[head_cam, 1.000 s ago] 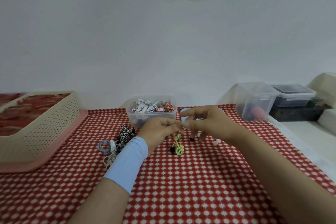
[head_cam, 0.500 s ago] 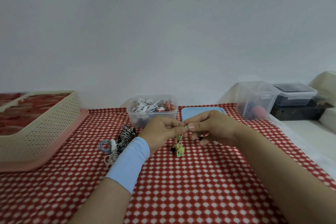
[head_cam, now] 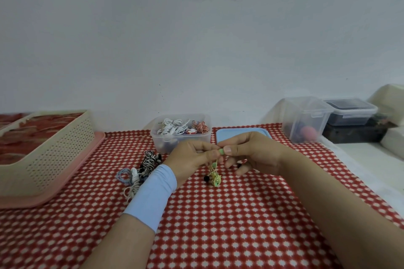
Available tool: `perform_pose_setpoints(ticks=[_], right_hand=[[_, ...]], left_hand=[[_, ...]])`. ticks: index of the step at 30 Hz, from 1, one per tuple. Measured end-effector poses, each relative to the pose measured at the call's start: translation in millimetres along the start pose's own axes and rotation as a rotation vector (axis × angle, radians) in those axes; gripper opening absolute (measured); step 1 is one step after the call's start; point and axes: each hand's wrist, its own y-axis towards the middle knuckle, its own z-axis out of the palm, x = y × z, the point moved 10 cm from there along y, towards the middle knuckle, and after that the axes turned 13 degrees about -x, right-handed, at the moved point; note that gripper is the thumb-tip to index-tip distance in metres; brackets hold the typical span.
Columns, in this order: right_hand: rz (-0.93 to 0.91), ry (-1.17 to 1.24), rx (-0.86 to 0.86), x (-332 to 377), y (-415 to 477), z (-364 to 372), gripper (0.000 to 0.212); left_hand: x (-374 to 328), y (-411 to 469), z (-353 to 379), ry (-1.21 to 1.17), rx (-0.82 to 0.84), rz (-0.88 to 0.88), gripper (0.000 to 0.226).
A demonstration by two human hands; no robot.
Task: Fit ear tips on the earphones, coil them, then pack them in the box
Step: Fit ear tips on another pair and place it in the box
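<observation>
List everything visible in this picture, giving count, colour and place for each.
red-and-white checked tablecloth: one, covers the table.
beige perforated plastic basket: one, far left, on a pink tray.
clear plastic box: one, centre back, holds coiled white and red-striped earphones.
light-blue plastic lid: one, flat, right of that box.
loose earphone bundles: several, black-white, blue, white, left of the wrist.
clear lidded tubs: two, far right; one looks dark.
yellow-green corded earphone: one, green end between both grips, cord hanging below.
light-blue wrist sleeve: one, left forearm.
left grip: one, pinches the earphone.
right grip: one, pinches its green end.
</observation>
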Motion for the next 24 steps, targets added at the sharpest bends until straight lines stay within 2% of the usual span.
perform_pose_setpoints(ticks=[3,8,12,15,18,21,24], right_hand=[[-0.017,-0.032,-0.006,2.5,-1.2,-2.6,0.037],[-0.058,-0.080,-0.073,2.8,3.1,-2.3,0.019],[-0.140,-0.131,-0.103,7.8,4.5,0.9,0.016],[-0.216,-0.312,-0.201,13.3,6.2,-6.0,0.015],[-0.383,-0.610,-0.225,18.5,8.1,3.0,0.019],[-0.420,-0.889,-0.131,16.0,2.8,25.6,0.040],[-0.372,-0.984,0.014,7.0,-1.0,43.5,0.052]], left_hand=[[-2.6,0.5,2.5,0.006,-0.004,0.010,0.008],[-2.2,0.1,-3.5,0.021,-0.018,0.007,0.007],[-4.1,5.3,-13.0,0.046,-0.072,0.004,0.012],[-7.0,7.8,-24.4,0.041,-0.146,0.012,0.016],[-10.3,8.4,-30.4,0.094,-0.186,0.049,0.018],[-16.6,7.5,-33.4,0.135,-0.205,0.101,0.023],[-23.3,5.2,-36.4,0.159,-0.204,0.137,0.028]])
